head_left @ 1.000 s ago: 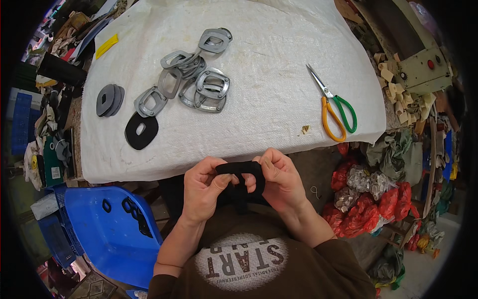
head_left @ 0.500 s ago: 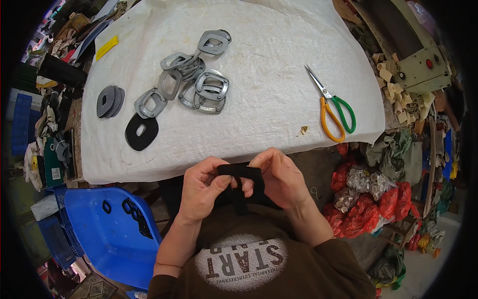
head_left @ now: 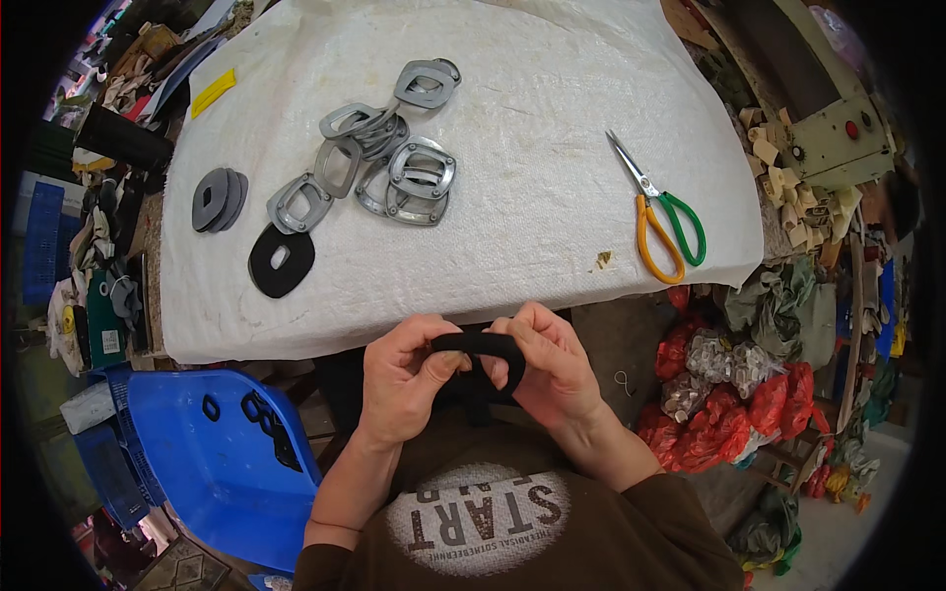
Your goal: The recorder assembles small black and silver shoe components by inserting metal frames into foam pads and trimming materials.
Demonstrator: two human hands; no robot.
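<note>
Between my two hands, just off the table's front edge, is a black padded ring [head_left: 480, 343], seen nearly edge-on. My left hand [head_left: 402, 379] grips its left end, thumb below and fingers above. On the right end my right hand [head_left: 554, 364] has its thumb and fingers closed. Part of the ring is hidden by my fingers and blends into the dark clothing behind. On the table lie a pile of grey metal frames [head_left: 422, 169] with rounded corners, a flat black pad [head_left: 283, 281] with a slot, and a small stack of grey pads [head_left: 210, 200].
Scissors [head_left: 648, 192] with orange and green handles lie open on the white-covered table [head_left: 532, 128], right side. A blue tub [head_left: 187, 463] holding several black rings stands lower left. Red and clear bags [head_left: 714, 419] heap at lower right. A yellow strip [head_left: 213, 93] lies far left.
The black ring has turned in my fingers, its upper edge now curved and smooth. My hands have shifted slightly toward me; the things on the table have stayed put.
</note>
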